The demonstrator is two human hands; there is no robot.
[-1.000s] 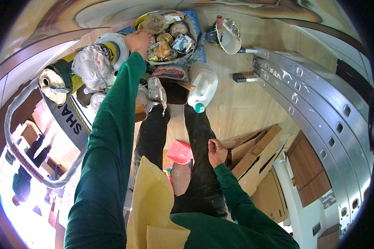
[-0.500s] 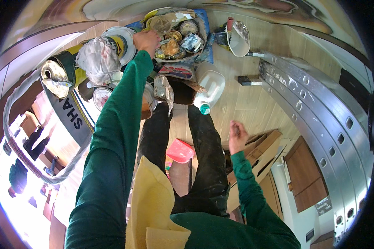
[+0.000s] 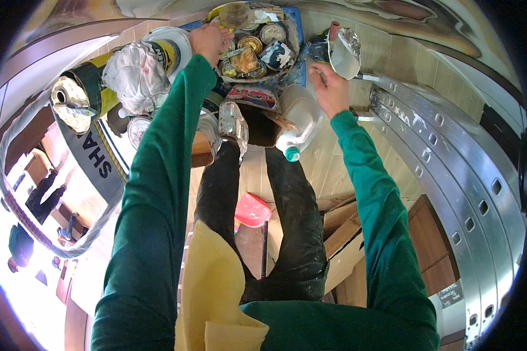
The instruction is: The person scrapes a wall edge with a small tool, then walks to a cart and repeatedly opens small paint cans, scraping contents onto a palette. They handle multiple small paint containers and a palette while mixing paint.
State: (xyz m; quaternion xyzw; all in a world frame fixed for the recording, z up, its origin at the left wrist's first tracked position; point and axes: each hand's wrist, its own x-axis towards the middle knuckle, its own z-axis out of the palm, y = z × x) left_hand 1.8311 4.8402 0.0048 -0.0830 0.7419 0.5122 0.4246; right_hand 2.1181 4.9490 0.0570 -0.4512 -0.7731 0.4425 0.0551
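My left hand (image 3: pixel 209 42) is at the left rim of a worn open tub (image 3: pixel 293 40) full of used cans and jars. Its fingers curl over the edge there, their tips partly hidden. My right hand (image 3: pixel 331 89) reaches up beside the tub's right side, fingers bent and apart, with nothing seen in them. Just above it stands a white scoop-like container (image 3: pixel 346 55) with a red-brown handle end (image 3: pixel 334 30). Below the tub are an open paper sack (image 3: pixel 257 126) and a translucent plastic jug (image 3: pixel 301 114) with a green cap.
Left of the tub stand a bag-wrapped bundle (image 3: pixel 136 79) and a yellow-and-black metal can (image 3: pixel 70 105). A metal ladder (image 3: pixel 445 158) lies along the right. Between my legs is a pink dustpan (image 3: pixel 253 209). Cardboard (image 3: pixel 345 234) lies beside my right leg. Other people (image 3: pixel 44 196) are at far left.
My right hand has moved up and forward from beside my leg to the tub's right side. My left hand stays at the left rim, shifted slightly upward in view.
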